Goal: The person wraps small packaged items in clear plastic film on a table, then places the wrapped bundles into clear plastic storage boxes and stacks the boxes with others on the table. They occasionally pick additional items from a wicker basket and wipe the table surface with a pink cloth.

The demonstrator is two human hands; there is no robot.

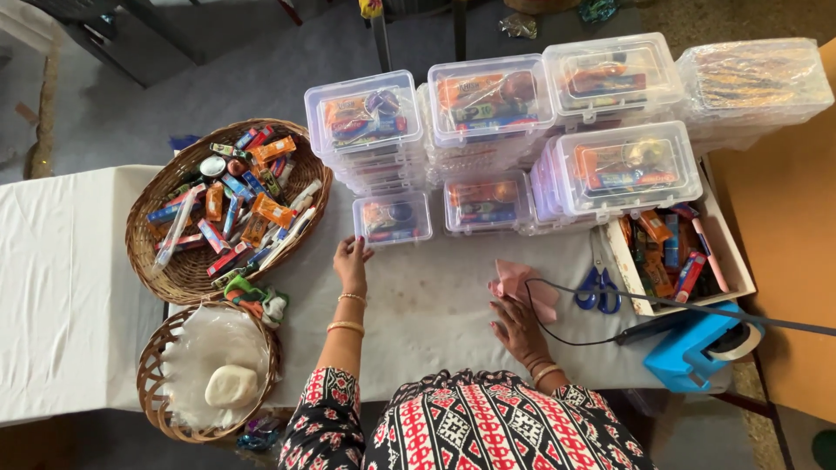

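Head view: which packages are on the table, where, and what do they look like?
Clear plastic lidded boxes: stacked along the far edge, orange and blue packets inside.
Large round wicker basket: left, loose orange, blue and red packets.
White open tray: right, similar packets.
Left hand: beside one small clear box.

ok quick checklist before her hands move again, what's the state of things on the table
1. Left hand free: ok, flat on the table, empty, beside the small clear box.
2. Right hand free: ok, resting at the pink cloth, gripping nothing.
3. Small clear box lid shut: cannot tell.
4. Scissors away from fingers: ok, lying right of the cloth.
5. Black cable out of the way: not ok, loops by the right hand.
6. Large basket stocked: ok.
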